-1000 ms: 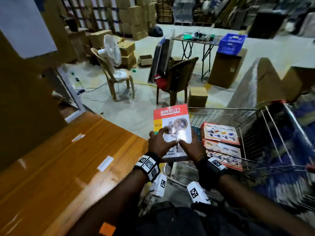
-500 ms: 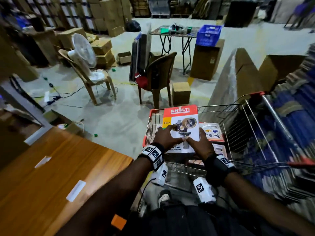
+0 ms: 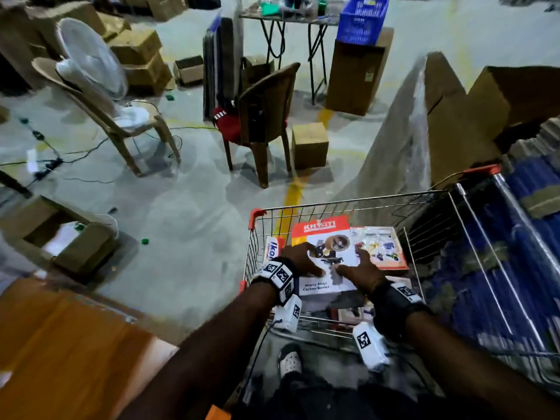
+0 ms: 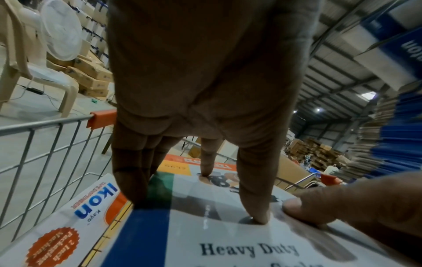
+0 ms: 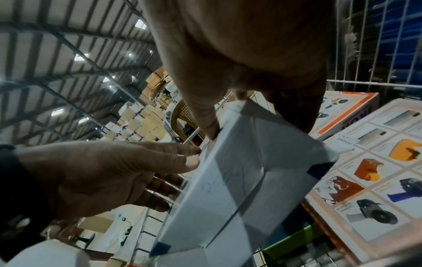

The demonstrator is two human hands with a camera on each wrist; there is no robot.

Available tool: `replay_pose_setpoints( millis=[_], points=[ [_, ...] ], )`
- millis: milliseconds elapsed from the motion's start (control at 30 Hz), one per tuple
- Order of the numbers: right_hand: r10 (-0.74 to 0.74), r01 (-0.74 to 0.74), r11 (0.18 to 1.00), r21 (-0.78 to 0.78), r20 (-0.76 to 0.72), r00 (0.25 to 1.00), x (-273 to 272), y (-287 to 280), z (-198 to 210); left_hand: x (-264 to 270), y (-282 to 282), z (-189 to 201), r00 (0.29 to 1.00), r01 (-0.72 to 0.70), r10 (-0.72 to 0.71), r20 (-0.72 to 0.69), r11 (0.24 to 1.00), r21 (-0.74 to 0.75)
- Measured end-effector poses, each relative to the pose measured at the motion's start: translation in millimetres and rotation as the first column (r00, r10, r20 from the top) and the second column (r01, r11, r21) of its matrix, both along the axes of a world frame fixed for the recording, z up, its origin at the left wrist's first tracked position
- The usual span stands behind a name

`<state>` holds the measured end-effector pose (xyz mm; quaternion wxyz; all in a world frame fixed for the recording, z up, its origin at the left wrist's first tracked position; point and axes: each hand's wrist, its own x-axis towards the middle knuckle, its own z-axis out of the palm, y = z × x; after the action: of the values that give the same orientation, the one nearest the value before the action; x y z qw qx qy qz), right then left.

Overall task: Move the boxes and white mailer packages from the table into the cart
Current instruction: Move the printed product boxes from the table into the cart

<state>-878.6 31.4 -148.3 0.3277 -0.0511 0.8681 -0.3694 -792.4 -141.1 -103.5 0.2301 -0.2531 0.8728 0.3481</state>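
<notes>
A white box with an orange top band, printed "Heavy Duty Carton Sealer" (image 3: 325,237) (image 4: 228,243) (image 5: 228,189), lies low inside the wire cart (image 3: 348,204). My left hand (image 3: 301,262) holds its left side, with the thumb and fingertips (image 4: 253,207) on the printed top. On the right side, my right hand (image 3: 360,271) grips it, the index finger on top and the other fingers (image 5: 297,112) down the edge. Under it to the left shows an "Ikon" box (image 3: 272,253) (image 4: 95,204). A box with tool pictures (image 3: 381,247) (image 5: 376,180) lies to the right.
The orange wooden table (image 3: 60,344) fills the lower left. An open cardboard box (image 3: 69,237) sits on the floor beside it. Two chairs (image 3: 260,116) and a small carton (image 3: 309,144) stand beyond the cart. Blue stacked sheets (image 3: 530,237) rise along its right side.
Both hands have carried the sealer box from above the cart's edge forward and down into the basket. The table has slid away to the left of the view.
</notes>
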Motion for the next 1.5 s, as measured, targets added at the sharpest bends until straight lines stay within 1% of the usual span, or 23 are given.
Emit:
replay_pose_setpoints(
  millis=[33,200,333,400,467,500,567,600,633,667,700,733,767,800,900,1033,1100,1200,1267,1333,1500],
  points=[
    [0.007,-0.008,1.000,0.011,0.014,1.000,-1,-3,0,-1,-3,-2,1.000,0.009,-0.009,0.014,1.000,-0.004],
    [0.063,-0.070,0.997,0.033,0.164,0.984,-19,-30,-38,-17,-34,-40,0.993,0.018,-0.022,0.114,0.999,0.033],
    [0.114,-0.129,0.991,0.038,0.274,0.955,-18,-45,-49,-15,-49,-70,0.986,-0.026,0.021,0.167,0.999,0.030],
    [0.190,-0.207,0.978,0.031,0.287,0.939,-16,-54,-55,-13,-54,-80,0.982,-0.043,0.039,0.187,0.999,0.015],
    [0.287,-0.295,0.955,-0.017,0.281,0.916,-11,-61,-60,-12,-59,-93,0.972,-0.054,0.049,0.230,0.998,0.012],
    [0.314,-0.319,0.947,-0.031,0.287,0.905,-9,-64,-63,-11,-62,-97,0.969,-0.055,0.049,0.241,0.998,0.022],
    [0.296,-0.303,0.953,-0.019,0.273,0.915,-7,-63,-84,-11,-66,-105,0.963,-0.076,0.063,0.261,0.996,0.041],
    [0.299,-0.310,0.951,-0.005,0.278,0.913,-7,-60,-90,-10,-66,-109,0.960,-0.084,0.068,0.270,0.995,0.050],
    [0.317,-0.327,0.945,-0.012,0.284,0.905,-13,-53,-117,-10,-65,-112,0.959,-0.084,0.066,0.275,0.995,0.056],
    [0.331,-0.352,0.936,0.023,0.286,0.899,-16,-52,-121,-11,-62,-116,0.956,-0.084,0.062,0.286,0.994,0.066],
    [0.351,-0.392,0.916,0.084,0.301,0.887,-16,-55,-101,-11,-59,-119,0.952,-0.078,0.048,0.302,0.993,0.087],
    [0.363,-0.412,0.901,0.136,0.285,0.887,-13,-58,-80,-12,-54,-120,0.950,-0.074,0.038,0.310,0.991,0.107],
    [0.403,-0.456,0.875,0.163,0.278,0.872,-13,-60,-70,-12,-50,-127,0.950,-0.080,0.039,0.308,0.989,0.121],
    [0.437,-0.494,0.849,0.189,0.275,0.856,-15,-58,-71,-13,-47,-132,0.952,-0.085,0.046,0.304,0.990,0.114],
    [0.513,-0.579,0.776,0.252,0.284,0.810,-18,-54,-73,-14,-41,-128,0.957,-0.093,0.065,0.284,0.992,0.085],
    [0.555,-0.615,0.725,0.311,0.264,0.789,-14,-57,-64,-14,-43,-121,0.966,-0.100,0.077,0.246,0.992,0.082],
    [0.585,-0.631,0.703,0.328,0.239,0.775,-13,-59,-60,-12,-42,-115,0.969,-0.112,0.097,0.228,0.992,0.055],
    [0.613,-0.634,0.701,0.327,0.178,0.770,-9,-61,-53,-9,-40,-103,0.971,-0.140,0.133,0.197,0.990,0.022],
    [0.629,-0.633,0.708,0.312,0.129,0.767,-6,-62,-42,-5,-39,-92,0.976,-0.165,0.161,0.148,0.986,0.014],
    [0.629,-0.623,0.728,0.286,0.083,0.773,0,-63,-27,0,-37,-81,0.980,-0.182,0.182,0.085,0.983,-0.008],
    [0.647,-0.615,0.750,0.244,-0.071,0.759,21,-59,8,21,-26,-38,0.971,-0.227,0.223,-0.084,0.972,-0.051]
  ],
)
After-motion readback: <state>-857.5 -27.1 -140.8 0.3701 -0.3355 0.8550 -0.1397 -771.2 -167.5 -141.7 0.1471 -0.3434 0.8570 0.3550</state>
